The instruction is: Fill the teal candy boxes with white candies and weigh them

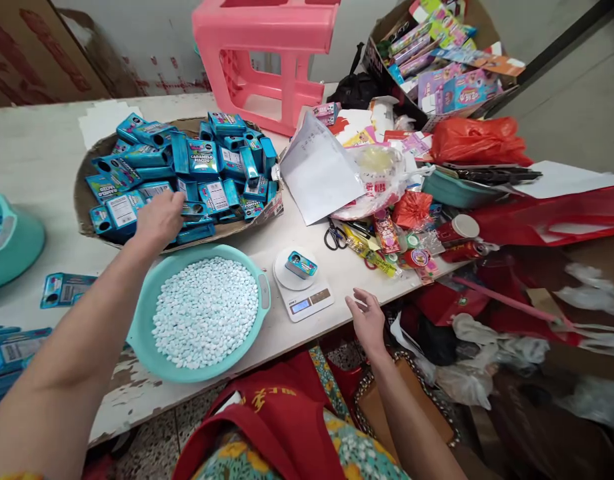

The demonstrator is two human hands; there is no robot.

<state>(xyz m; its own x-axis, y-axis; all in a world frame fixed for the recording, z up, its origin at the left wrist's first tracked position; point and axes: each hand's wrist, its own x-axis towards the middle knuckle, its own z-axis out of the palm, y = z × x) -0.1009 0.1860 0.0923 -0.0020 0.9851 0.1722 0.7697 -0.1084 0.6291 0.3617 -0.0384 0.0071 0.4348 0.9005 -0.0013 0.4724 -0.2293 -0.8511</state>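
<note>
My left hand (161,217) reaches into a cut-down cardboard box (81,200) heaped with small blue candy boxes (203,156). Its fingers curl down around the end of one candy box (193,209) at the heap's near side; the fingertips are partly hidden. My right hand (367,320) is empty beside the table's front edge, fingers apart. Just left of it, a white kitchen scale (311,304) with a lit display carries a single blue candy box (301,265). Between the cardboard box and me stands a turquoise basin (264,293) full of pale candies (207,313).
A pink plastic stool (267,40) stands at the back. Scissors (335,235), wrappers and bags clutter the right side, below a carton of colourful packages (457,87). At left are another turquoise basin (21,240) and more blue boxes (17,353).
</note>
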